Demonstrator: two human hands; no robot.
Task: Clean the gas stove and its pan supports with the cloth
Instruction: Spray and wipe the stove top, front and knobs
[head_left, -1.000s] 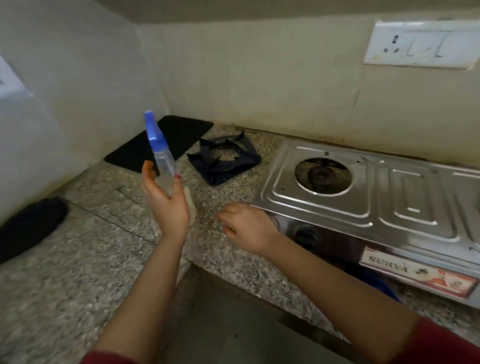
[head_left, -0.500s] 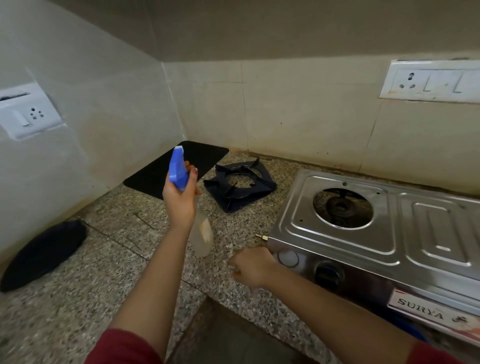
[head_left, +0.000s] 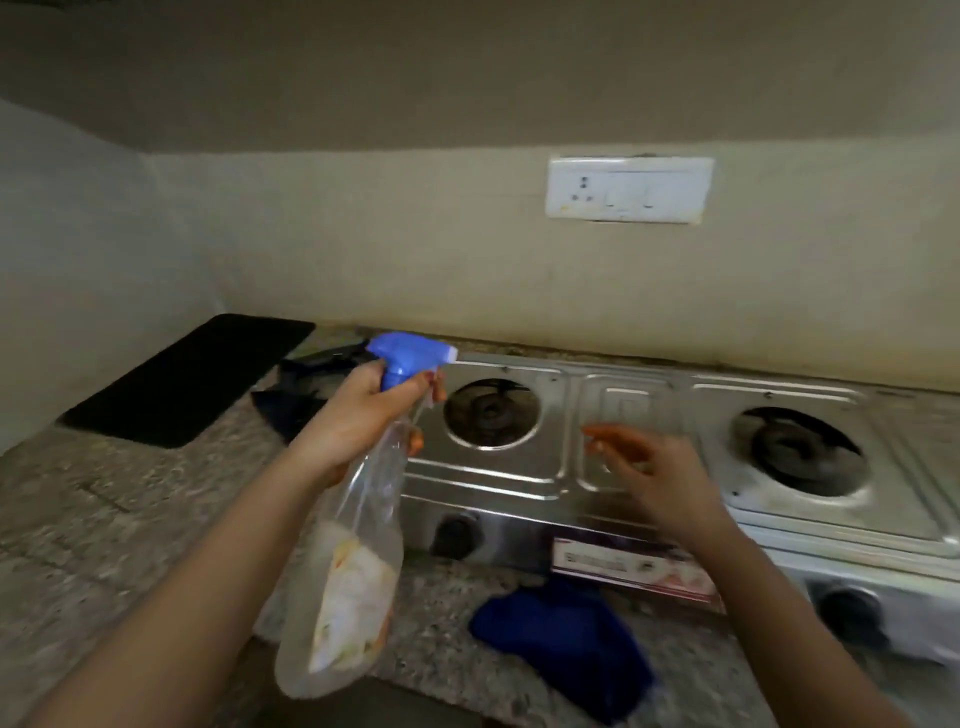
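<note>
A steel two-burner gas stove (head_left: 628, 395) stands against the back wall with both burners bare. My left hand (head_left: 363, 415) grips the neck of a clear spray bottle (head_left: 353, 571) with a blue trigger head, its nozzle pointing right over the left burner (head_left: 491, 413). My right hand (head_left: 649, 467) hovers over the stove's middle panel, fingers loosely spread, holding nothing. A blue cloth (head_left: 566, 639) lies crumpled on the counter in front of the stove. A dark pan support (head_left: 296, 395) lies on the counter left of the stove, partly hidden by my left hand.
A black mat (head_left: 187, 379) lies in the back left corner of the speckled granite counter (head_left: 78, 519). A white switch and socket plate (head_left: 628, 189) is on the wall above the stove. The right burner (head_left: 800, 449) is open. Control knobs sit on the stove's front.
The view has swung right, so the whole stove shows. My left hand turned the bottle, nozzle now towards the stove. My right hand rose from the counter edge to above the stove.
</note>
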